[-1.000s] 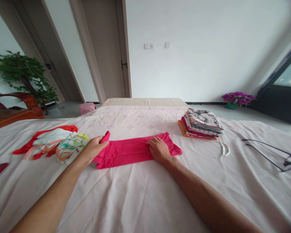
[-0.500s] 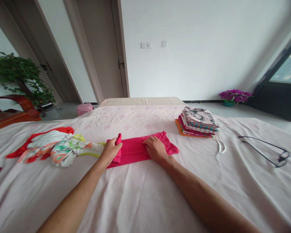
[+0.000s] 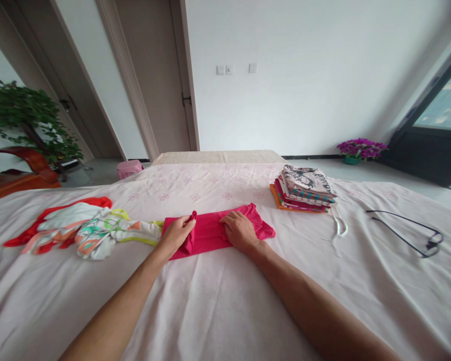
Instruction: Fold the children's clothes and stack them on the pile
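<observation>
A bright pink garment [image 3: 208,225] lies as a long folded strip across the sheet in front of me. My left hand [image 3: 178,233] pinches its turned-over left end between thumb and fingers, holding the fold slightly raised. Near the other end, my right hand [image 3: 240,230] rests on the cloth with its fingers bent a little and pressing down. Beyond that hand the garment's right end spreads out, uneven and wrinkled. The cloth under both palms is hidden.
Crumpled white printed clothing [image 3: 101,233] and a red cloth [image 3: 15,240] lie to the left. A stack of folded clothes [image 3: 304,188] with a white drawstring [image 3: 338,230] sits right of the garment. Black-framed glasses [image 3: 409,230] rest farther right on the pale bedsheet [image 3: 218,306].
My left hand has moved a little to the right, carrying the garment's folded left end over toward the middle. My right hand has stayed in place on the cloth.
</observation>
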The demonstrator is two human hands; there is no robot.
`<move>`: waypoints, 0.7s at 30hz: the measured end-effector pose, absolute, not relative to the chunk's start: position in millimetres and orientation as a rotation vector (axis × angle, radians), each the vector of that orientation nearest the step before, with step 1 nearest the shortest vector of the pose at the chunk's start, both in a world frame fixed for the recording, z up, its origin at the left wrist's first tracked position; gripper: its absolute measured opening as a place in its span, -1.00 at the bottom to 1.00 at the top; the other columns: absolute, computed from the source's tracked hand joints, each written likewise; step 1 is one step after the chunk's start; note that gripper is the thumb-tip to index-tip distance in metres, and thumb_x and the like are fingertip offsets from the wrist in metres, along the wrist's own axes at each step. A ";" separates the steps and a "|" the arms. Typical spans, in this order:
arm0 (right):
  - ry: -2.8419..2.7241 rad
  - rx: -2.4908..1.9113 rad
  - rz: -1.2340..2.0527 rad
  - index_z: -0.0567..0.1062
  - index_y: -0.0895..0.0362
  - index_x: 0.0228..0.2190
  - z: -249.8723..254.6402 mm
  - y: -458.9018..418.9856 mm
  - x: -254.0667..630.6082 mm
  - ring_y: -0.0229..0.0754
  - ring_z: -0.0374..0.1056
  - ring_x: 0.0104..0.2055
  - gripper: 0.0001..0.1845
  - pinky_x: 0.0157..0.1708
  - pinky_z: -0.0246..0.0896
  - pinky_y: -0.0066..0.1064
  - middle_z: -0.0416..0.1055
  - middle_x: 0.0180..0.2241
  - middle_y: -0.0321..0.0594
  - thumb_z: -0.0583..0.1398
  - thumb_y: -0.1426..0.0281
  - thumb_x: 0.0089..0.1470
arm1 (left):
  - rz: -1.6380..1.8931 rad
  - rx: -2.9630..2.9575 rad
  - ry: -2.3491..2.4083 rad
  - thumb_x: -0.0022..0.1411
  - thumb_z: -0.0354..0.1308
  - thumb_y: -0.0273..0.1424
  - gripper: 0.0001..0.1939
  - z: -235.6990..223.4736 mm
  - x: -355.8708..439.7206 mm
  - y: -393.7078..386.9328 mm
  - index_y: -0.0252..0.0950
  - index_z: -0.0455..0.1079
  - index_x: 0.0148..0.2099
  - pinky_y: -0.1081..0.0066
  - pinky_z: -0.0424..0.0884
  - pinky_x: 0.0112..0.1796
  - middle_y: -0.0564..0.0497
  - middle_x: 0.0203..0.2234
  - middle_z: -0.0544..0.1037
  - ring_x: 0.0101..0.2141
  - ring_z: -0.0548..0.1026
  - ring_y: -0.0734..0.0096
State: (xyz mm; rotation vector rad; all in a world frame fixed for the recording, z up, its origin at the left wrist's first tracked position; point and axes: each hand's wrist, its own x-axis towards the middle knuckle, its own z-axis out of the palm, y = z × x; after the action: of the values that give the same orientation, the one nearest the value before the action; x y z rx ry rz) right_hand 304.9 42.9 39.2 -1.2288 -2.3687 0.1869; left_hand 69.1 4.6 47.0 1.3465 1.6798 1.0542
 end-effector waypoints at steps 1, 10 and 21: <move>-2.369 -1.230 0.186 0.57 0.07 -0.14 38.7 43.3 304.9 -0.14 0.30 -0.12 -0.67 -0.11 0.15 -0.37 0.47 -0.17 -0.18 0.06 0.52 0.18 | 1.051 1.378 1.686 0.18 0.09 -0.13 -0.59 46.9 66.4 3.7 -0.33 0.44 -0.07 0.39 0.45 -0.43 -0.06 -0.38 0.58 -0.41 0.55 0.31; -2.394 -1.230 0.160 0.56 0.07 -0.12 34.2 46.6 304.0 -0.13 0.29 -0.12 -0.66 -0.11 0.14 -0.37 0.46 -0.16 -0.16 0.06 0.52 0.18 | 0.610 2.476 1.931 0.37 -0.11 -0.15 -0.45 22.1 51.4 -4.4 -0.25 0.23 0.31 0.01 0.04 0.25 -0.17 0.27 0.30 0.29 0.16 0.08; -2.352 -1.243 0.192 0.57 0.08 -0.14 38.6 43.1 305.2 -0.15 0.32 -0.12 -0.66 -0.08 0.15 -0.37 0.48 -0.17 -0.16 0.06 0.52 0.17 | 0.855 2.117 2.204 0.32 -0.06 -0.26 -0.51 14.5 20.5 2.0 -0.35 0.34 0.20 0.18 0.23 0.17 -0.22 0.08 0.48 0.13 0.38 0.16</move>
State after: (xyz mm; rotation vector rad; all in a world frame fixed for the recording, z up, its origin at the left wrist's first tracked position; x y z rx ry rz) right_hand 305.2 43.1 38.6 -1.2426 -2.3523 0.1921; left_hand 20.5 2.0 14.5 2.1173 2.2044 0.8546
